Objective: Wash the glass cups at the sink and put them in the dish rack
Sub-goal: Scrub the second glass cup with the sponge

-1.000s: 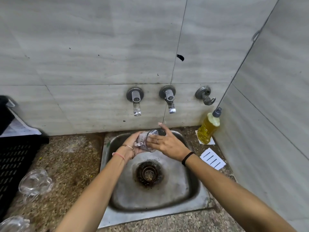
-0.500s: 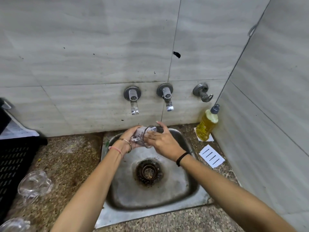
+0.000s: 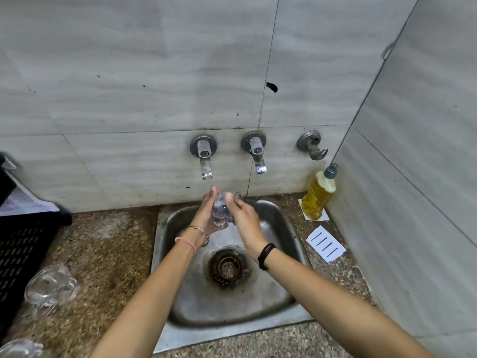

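Observation:
A clear glass cup (image 3: 220, 212) with a handle is up over the back of the steel sink (image 3: 232, 310), just below the left tap (image 3: 205, 161). My left hand (image 3: 202, 218) holds it from the left, fingers pointing up along its side. From the right, my right hand (image 3: 245, 220) wraps it with the thumb on top. No water stream is visible. Two more glass cups lie on the counter at the left, one (image 3: 51, 285) beside the black dish rack (image 3: 20, 249) and one (image 3: 18, 348) at the bottom edge.
A second tap (image 3: 258, 156) and a wall hook (image 3: 312, 147) are on the tiled wall. A yellow soap bottle (image 3: 318, 197) stands in the right corner with a white card (image 3: 326, 244) near it. The drain (image 3: 227, 267) sits mid-sink.
Both hands have raised the cup and turned it more upright, closer to the left tap. My right hand has shifted from lying across the cup to its right side.

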`<state>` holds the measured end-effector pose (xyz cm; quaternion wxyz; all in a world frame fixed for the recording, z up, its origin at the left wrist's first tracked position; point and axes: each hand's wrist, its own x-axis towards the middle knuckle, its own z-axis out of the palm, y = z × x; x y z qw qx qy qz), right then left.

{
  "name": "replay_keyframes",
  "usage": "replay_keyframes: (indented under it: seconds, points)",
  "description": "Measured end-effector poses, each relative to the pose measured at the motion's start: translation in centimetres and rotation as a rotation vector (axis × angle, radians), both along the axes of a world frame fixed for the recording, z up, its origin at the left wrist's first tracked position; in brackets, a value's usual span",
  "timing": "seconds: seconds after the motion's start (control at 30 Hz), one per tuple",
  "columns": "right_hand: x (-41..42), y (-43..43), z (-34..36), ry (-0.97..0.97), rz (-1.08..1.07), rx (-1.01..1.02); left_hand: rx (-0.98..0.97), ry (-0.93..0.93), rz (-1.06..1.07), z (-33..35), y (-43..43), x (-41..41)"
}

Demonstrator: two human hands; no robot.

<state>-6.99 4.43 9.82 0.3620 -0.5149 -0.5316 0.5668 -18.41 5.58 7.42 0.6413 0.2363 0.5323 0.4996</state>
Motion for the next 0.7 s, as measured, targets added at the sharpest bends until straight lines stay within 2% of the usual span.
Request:
replay_keyframes:
  seconds: [0.07, 0.17, 0.23, 0.3, 0.33, 0.4, 0.5, 0.57, 0.63, 0.7]
  points:
    - [0.8, -0.7, -1.2, -0.262, 0.059, 0.361, -0.125, 0.061, -0.096, 0.2, 0.0, -0.4]
    - [2.9, 0.0, -2.7, -0.574, 0.278, 0.798, -0.216, 0.004, -0.162, 1.0, 0.0, -1.0]
    - [4.2, 1.1, -3.2, -0.779, 0.439, 1.076, -0.253, -0.009, -0.114, 1.1, -0.2, -0.9]
    - [4.5, 1.7, -3.3, -0.870, 0.470, 1.236, -0.258, -0.003, -0.026, 1.2, -0.3, -0.2]
    - [4.1, 1.5, -3.0, -0.848, 0.425, 1.240, -0.236, -0.018, 0.033, 1.0, -0.1, 0.2]
    - [2.6, 0.1, -2.0, -0.732, 0.275, 1.045, -0.178, -0.032, 0.138, 1.1, 0.2, 1.0]
    - [0.1, -1.6, 0.1, -0.467, -0.015, 0.480, -0.012, 0.137, 0.218, 0.3, 0.3, 1.5]
    - [-0.9, -1.1, 1.0, -0.309, -0.103, 0.179, 0.062, 0.202, 0.263, 0.0, 0.1, 1.4]
    - [-0.8, -1.2, 1.1, -0.275, -0.052, 0.192, 0.067, 0.187, 0.251, 0.2, 0.2, 1.1]
    - [0.3, -1.8, 0.3, -0.398, 0.103, 0.515, -0.012, 0.145, 0.189, 1.2, 0.2, 0.6]
